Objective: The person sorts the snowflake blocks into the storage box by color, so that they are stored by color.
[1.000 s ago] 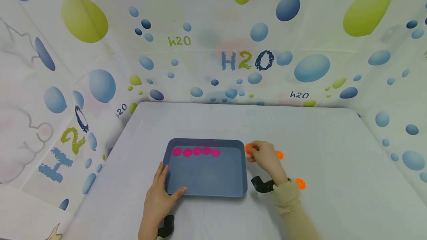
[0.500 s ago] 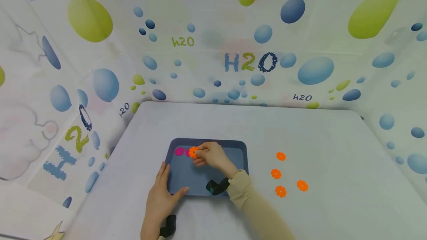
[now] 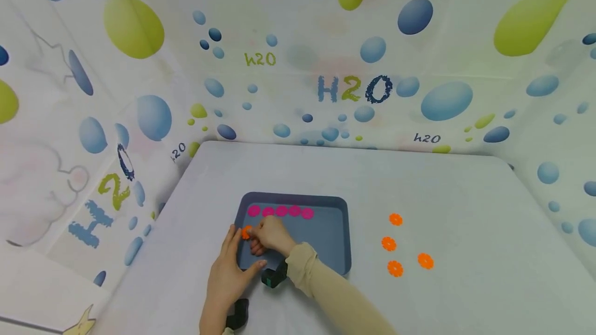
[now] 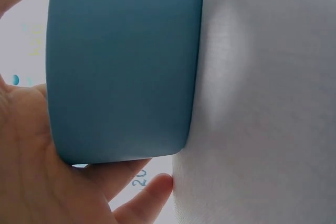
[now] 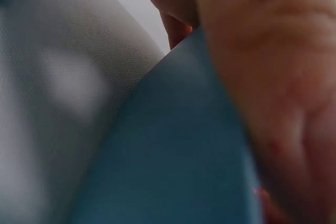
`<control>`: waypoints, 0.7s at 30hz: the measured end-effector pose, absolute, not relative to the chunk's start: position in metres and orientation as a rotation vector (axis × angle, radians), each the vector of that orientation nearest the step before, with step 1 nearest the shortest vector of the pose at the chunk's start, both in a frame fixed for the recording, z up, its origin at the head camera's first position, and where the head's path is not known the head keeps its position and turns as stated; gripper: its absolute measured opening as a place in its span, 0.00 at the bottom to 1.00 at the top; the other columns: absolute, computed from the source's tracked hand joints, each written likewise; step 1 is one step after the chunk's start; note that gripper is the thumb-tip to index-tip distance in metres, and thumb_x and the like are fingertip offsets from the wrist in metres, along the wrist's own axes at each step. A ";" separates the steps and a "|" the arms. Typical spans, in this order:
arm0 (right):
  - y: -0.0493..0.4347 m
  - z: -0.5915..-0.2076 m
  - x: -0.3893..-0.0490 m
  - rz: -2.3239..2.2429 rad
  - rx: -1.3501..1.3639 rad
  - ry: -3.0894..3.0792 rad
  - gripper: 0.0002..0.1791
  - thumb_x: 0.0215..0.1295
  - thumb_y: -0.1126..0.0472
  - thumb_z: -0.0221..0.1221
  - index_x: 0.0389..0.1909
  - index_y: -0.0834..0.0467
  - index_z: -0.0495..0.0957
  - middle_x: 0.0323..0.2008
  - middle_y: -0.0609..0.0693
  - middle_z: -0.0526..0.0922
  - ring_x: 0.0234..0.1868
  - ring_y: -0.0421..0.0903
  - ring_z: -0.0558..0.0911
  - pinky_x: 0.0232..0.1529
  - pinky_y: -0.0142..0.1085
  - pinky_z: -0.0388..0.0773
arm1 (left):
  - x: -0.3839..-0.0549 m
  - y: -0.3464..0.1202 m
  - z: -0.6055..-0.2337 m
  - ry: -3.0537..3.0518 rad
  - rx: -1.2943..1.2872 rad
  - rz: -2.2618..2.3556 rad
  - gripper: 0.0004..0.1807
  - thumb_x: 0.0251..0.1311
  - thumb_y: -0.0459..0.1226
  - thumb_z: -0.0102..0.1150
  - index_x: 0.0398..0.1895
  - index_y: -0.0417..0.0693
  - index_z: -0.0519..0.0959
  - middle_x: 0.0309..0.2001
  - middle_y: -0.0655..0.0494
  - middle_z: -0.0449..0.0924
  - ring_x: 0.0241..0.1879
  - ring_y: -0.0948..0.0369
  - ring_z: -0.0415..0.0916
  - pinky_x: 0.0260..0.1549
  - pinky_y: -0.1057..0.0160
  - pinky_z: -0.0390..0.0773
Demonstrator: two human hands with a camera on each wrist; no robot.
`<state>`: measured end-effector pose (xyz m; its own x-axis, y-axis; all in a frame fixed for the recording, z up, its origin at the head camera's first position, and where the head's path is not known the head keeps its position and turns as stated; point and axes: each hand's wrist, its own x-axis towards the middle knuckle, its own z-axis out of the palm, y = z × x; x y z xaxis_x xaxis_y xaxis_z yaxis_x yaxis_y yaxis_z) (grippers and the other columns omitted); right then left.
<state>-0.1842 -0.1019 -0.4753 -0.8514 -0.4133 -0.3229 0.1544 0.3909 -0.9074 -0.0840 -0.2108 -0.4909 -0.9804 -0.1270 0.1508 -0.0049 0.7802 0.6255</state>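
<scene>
My right hand [image 3: 276, 235] is over the left part of a blue-grey tray [image 3: 326, 237], pinching an orange flower-shaped disc [image 3: 246, 232] between thumb and fingers. The disc is close to the tray's left wall, below a row of several pink flower-shaped discs [image 3: 294, 211]. At the tray's front left corner rests my left hand [image 3: 227, 279], its fingers straight along the side and its thumb over the front rim. The left wrist view has the tray's outer wall [image 4: 126, 72] beside this hand. A close finger covers much of the right wrist view, hiding the orange disc there.
Several more orange flower-shaped discs [image 3: 388, 244] lie apart on the white tablecloth [image 3: 465, 211] right of the tray. A printed cloth backdrop [image 3: 288, 25] rises behind the table and on both sides. Dark wrist devices [image 3: 274, 275] are worn on both wrists.
From the table right of the tray, my right hand has carried an orange disc left across the tray, then down below the pink row. My left hand stays at the corner.
</scene>
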 end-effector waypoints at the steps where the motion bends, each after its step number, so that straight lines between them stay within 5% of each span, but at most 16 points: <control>1: -0.103 -0.475 -0.185 -1.486 -0.211 2.144 0.15 0.69 0.62 0.56 0.28 0.69 0.84 0.19 0.58 0.85 0.20 0.48 0.86 0.20 0.34 0.82 | -0.084 -0.211 -0.490 -2.786 0.102 -0.975 0.51 0.52 0.53 0.70 0.72 0.35 0.58 0.75 0.36 0.51 0.58 0.36 0.73 0.49 0.40 0.76; 13: -0.091 -0.476 -0.187 -1.516 -0.234 2.053 0.15 0.70 0.63 0.53 0.36 0.71 0.84 0.24 0.60 0.87 0.23 0.50 0.87 0.24 0.36 0.83 | -0.083 -0.208 -0.488 -2.807 0.140 -1.015 0.51 0.53 0.53 0.68 0.73 0.37 0.56 0.75 0.37 0.50 0.61 0.36 0.71 0.52 0.40 0.75; 21: -0.032 -0.448 -0.202 -1.628 -0.396 2.308 0.15 0.72 0.58 0.54 0.42 0.66 0.82 0.34 0.58 0.87 0.34 0.50 0.88 0.36 0.37 0.85 | -0.082 -0.210 -0.483 -2.826 0.156 -1.007 0.53 0.52 0.55 0.68 0.73 0.36 0.57 0.76 0.38 0.50 0.64 0.36 0.66 0.56 0.39 0.72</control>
